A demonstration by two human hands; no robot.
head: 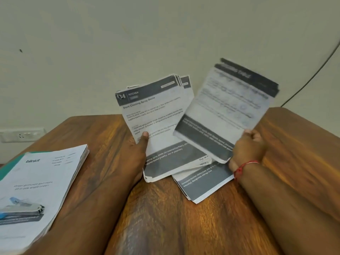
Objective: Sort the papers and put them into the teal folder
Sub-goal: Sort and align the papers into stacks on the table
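Sorting underway: left hand [141, 151] grips paper bundle [158, 115]; right hand [246, 150] pinches blurred sheets [226, 107] beside it. Far left, teal folder [11, 166] lies under another pile [42, 181]. Next, likely: place sheets there.

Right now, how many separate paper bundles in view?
4. Spray-bottle bundle in left hand; blurred sheets in right hand; cloths bundle beneath them; blinkit stack on teal folder. Sheets behind may hide more.

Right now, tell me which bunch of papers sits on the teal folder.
The flat pile topped by the blinkit page, far left; the left hand grips a bunch, the right hand blurred sheets.
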